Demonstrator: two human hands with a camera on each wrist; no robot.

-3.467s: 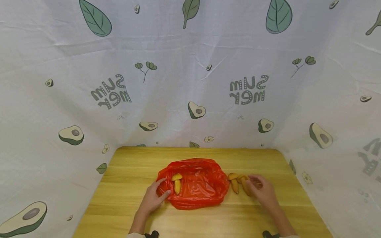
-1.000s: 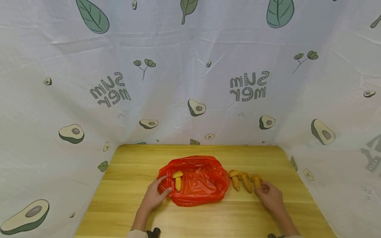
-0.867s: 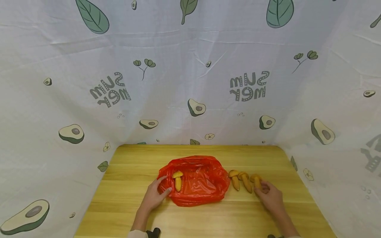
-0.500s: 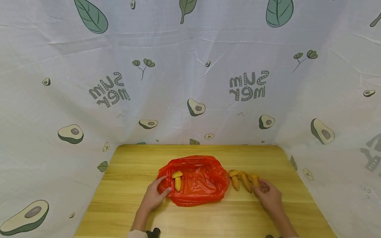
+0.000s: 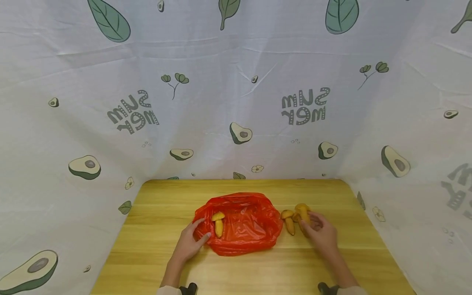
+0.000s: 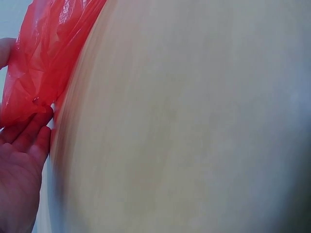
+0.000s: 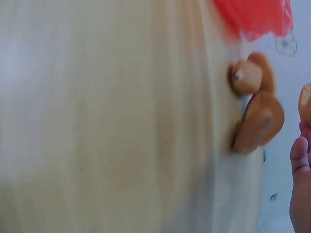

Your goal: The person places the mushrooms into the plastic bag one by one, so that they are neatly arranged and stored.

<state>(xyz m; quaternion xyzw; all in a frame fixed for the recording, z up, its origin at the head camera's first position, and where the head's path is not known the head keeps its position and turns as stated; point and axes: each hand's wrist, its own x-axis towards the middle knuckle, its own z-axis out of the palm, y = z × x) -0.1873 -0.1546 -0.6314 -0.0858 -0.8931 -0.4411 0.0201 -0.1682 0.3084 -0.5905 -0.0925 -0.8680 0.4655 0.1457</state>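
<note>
Lower right, right hand [image 5: 323, 234] pinches yellow mushroom [image 5: 303, 212]; probably light, stiff; best held mid-stem; left hand [image 5: 187, 246] spread against bag [image 5: 250, 243].

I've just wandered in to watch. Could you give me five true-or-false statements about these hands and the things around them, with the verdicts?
1. The right hand holds a yellow mushroom. True.
2. The left hand touches a red plastic bag. True.
3. No mushroom lies on the red plastic. False: one mushroom lies there, toward its left side.
4. Beside the bag, five mushrooms lie on the table. False: two mushrooms lie on the table, right of the bag.
5. The backdrop is plain black. False: it is a pale cloth printed with avocados and leaves.
</note>
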